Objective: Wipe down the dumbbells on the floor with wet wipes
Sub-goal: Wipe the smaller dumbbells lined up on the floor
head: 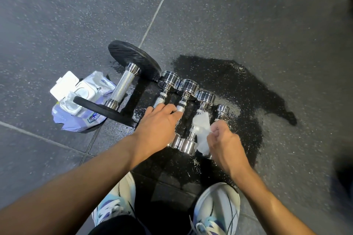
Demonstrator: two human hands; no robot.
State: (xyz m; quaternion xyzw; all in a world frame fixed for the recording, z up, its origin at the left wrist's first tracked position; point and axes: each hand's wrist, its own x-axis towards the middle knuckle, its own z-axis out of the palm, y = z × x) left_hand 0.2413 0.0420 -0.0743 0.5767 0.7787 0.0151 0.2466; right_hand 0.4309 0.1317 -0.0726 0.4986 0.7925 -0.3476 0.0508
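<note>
Several chrome dumbbells lie side by side on the dark floor, with a big black-plated dumbbell (122, 86) to their left. My left hand (158, 124) lies over the handles of the first chrome dumbbell (168, 82) and the second chrome dumbbell (188, 87), fingers curled onto them. My right hand (222, 143) pinches a white wet wipe (201, 129) against the handle of the third chrome dumbbell (205, 97). A small fourth chrome dumbbell (222, 110) sits at the far right, its near end hidden by my right hand.
An open purple and white wet wipes pack (80, 101) lies left of the big dumbbell. A wet dark patch (238, 86) spreads over the speckled rubber floor tiles around the dumbbells. My two white sneakers (215, 210) stand just below.
</note>
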